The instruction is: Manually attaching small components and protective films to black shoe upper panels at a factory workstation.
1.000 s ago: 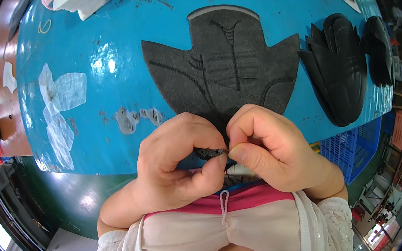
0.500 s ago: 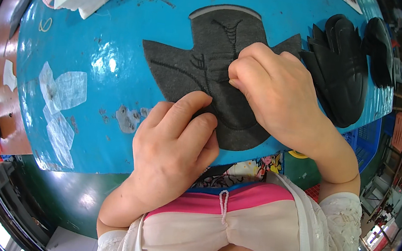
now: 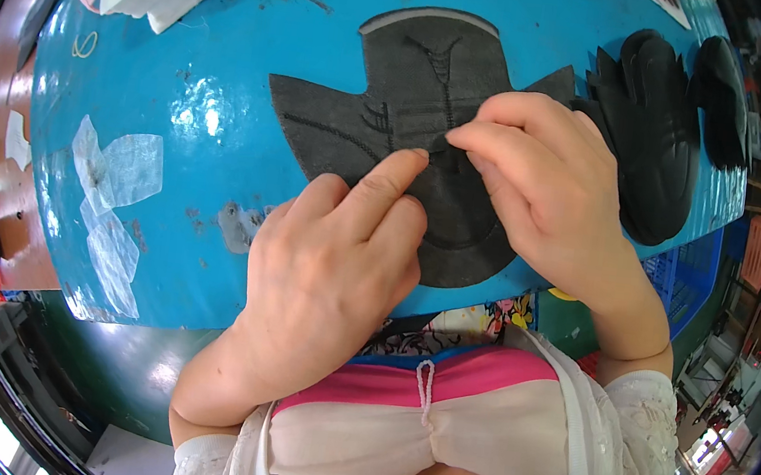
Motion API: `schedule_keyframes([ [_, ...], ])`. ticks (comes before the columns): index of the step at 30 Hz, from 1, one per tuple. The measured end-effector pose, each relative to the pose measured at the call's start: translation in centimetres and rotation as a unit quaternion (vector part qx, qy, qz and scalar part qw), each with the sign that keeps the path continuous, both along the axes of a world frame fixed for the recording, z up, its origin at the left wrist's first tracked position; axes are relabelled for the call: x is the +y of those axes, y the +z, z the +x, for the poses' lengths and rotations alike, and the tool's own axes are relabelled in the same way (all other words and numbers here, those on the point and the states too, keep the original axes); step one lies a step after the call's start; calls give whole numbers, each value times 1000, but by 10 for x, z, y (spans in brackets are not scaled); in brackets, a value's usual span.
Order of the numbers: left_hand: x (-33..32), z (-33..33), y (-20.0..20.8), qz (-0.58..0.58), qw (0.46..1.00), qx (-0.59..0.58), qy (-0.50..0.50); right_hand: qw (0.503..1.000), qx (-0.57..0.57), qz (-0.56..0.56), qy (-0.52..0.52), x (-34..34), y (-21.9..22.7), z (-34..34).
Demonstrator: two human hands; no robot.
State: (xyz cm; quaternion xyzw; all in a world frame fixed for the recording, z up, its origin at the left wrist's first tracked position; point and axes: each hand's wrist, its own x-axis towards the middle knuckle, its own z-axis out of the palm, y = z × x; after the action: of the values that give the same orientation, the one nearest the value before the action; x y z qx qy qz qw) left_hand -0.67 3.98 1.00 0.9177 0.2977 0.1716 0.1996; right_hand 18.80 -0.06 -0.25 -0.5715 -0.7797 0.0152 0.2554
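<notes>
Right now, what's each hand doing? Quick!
Left hand: half-curled over the dark grey piece; can't tell if it's gripping.
Right hand: nearly closed over it; can't tell if anything's held.

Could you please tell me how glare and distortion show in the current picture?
Head view: white glare lies on the table, left of the dark piece, with a softer patch on the floor; head view again: the table's edges bow, and the picture's corners go black.
</notes>
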Motion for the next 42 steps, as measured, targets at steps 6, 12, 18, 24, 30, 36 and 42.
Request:
schedule_keyframes([
  [6, 3, 0, -3, 0, 999, -35, 2, 996, -69, 51, -8, -12, -5, -16],
  [12, 5, -5, -7, -43, 993, -109, 18, 995, 44, 64, -63, -19, -3, -13],
  [18, -18, -26, 2, -340, 896, -283, 47, 930, 355, -74, -50, -57, 26, -29],
  [24, -40, -26, 3, -657, 676, -331, 54, 929, 368, -45, 25, -67, 15, -44],
  [30, -47, -31, -4, -597, 710, -373, 24, 945, 327, -21, -16, -61, 30, -46],
  [36, -50, -33, -4, -449, 817, -359, 49, 963, 268, 19, -18, -58, 21, -56],
  [42, -58, -35, -14, -429, 808, -397, 80, 984, 141, 106, 10, -58, 15, -63],
])
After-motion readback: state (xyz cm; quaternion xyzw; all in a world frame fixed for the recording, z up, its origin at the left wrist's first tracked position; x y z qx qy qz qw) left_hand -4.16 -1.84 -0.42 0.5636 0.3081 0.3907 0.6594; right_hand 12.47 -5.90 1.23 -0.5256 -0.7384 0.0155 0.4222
